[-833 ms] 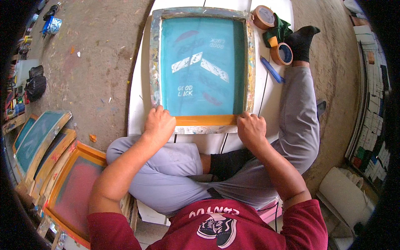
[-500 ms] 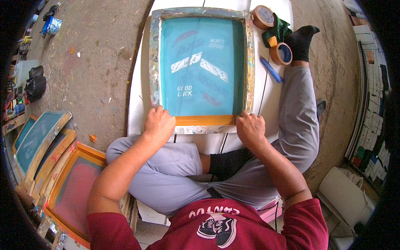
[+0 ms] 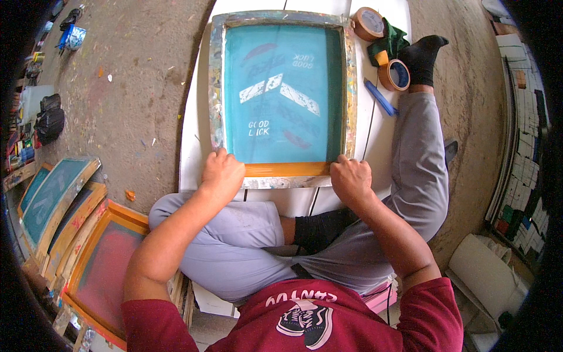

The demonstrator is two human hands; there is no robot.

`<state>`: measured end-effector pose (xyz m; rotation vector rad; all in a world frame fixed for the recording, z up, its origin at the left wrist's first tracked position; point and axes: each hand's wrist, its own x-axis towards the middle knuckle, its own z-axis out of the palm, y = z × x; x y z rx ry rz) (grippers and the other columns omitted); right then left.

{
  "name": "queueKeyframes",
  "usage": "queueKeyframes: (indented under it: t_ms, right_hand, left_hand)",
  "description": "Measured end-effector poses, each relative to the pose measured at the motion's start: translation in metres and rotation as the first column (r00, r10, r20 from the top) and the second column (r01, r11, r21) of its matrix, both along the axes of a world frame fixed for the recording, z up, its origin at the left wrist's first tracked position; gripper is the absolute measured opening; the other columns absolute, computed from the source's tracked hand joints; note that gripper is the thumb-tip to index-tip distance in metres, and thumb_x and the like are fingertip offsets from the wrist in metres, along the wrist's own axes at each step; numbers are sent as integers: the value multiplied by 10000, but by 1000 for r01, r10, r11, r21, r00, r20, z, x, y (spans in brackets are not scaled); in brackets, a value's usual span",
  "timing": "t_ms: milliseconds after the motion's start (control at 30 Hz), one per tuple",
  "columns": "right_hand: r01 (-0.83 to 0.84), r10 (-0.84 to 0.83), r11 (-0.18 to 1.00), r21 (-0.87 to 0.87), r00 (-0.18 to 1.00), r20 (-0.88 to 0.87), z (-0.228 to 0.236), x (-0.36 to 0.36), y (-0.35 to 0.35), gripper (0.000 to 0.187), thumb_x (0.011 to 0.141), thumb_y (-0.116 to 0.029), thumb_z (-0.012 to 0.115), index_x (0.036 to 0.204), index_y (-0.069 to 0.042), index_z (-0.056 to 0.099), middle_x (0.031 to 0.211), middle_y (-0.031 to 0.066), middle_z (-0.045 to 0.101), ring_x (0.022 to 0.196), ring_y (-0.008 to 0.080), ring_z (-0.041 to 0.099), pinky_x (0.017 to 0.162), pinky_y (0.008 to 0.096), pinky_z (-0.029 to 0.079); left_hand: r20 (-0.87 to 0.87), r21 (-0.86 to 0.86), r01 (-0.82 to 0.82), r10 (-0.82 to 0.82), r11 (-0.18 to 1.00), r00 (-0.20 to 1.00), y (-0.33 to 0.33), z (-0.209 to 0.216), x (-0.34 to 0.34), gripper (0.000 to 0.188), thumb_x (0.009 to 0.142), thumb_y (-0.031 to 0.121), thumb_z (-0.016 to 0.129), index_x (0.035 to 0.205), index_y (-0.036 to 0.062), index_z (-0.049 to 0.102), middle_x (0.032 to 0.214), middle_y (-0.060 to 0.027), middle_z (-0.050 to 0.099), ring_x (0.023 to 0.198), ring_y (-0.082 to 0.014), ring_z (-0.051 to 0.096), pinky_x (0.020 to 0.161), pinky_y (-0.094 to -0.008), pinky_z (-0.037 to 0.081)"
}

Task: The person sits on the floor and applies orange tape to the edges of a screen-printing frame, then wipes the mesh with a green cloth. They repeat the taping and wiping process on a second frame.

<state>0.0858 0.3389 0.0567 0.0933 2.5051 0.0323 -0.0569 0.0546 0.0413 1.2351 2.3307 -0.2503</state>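
Observation:
A printing screen frame (image 3: 216, 88) with teal mesh (image 3: 281, 100) lies flat on a white board (image 3: 193, 135) on the floor in front of me. An orange tape strip (image 3: 287, 169) runs along the mesh's near edge. My left hand (image 3: 221, 174) presses on the strip's left end at the frame's near-left corner. My right hand (image 3: 350, 179) presses on the strip's right end at the near-right corner. Both hands have curled fingers resting on the frame; neither lifts anything.
Two tape rolls (image 3: 368, 23) (image 3: 394, 74), a green cloth (image 3: 392, 42) and a blue tool (image 3: 380, 97) lie right of the frame by my socked foot (image 3: 422, 56). Several more screens (image 3: 94, 258) lean stacked at lower left. A blue can (image 3: 73, 36) stands far left on the concrete.
Both hands have stayed on the orange strip at the frame's near edge; the right hand shifted very slightly. The frame has not moved.

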Motion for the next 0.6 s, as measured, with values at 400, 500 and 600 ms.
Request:
queueKeyframes:
  t_ms: [400, 500, 600]
  right_hand:
    - [-4, 4, 1000, 3, 1000, 15, -1, -3, -2, 171, 926, -191, 640, 869, -135, 791, 954, 100, 743, 870, 273, 776, 698, 439, 584]
    - [14, -14, 1000, 3, 999, 38, 1, -5, -3, 161, 922, -169, 637, 868, -119, 779, 967, 89, 729, 872, 270, 767, 727, 435, 575]
    - [33, -34, 999, 13, 998, 51, 3, -7, -5, 150, 914, -156, 642, 869, -107, 777, 978, 89, 732, 877, 272, 766, 729, 432, 575]
  left_hand:
    - [-49, -45, 9, -11, 999, 999, 2, 0, 4, 130, 805, 164, 707, 797, 93, 816, 877, -94, 754, 982, -259, 678, 801, -425, 514]
    - [-59, -41, 10, -13, 999, 998, 1, -2, 6, 131, 805, 171, 708, 795, 97, 816, 875, -87, 754, 989, -257, 671, 804, -423, 502]
    - [-61, -41, 18, -21, 999, 998, 0, -2, 8, 131, 805, 177, 709, 787, 99, 813, 872, -80, 753, 1003, -259, 662, 813, -425, 494]
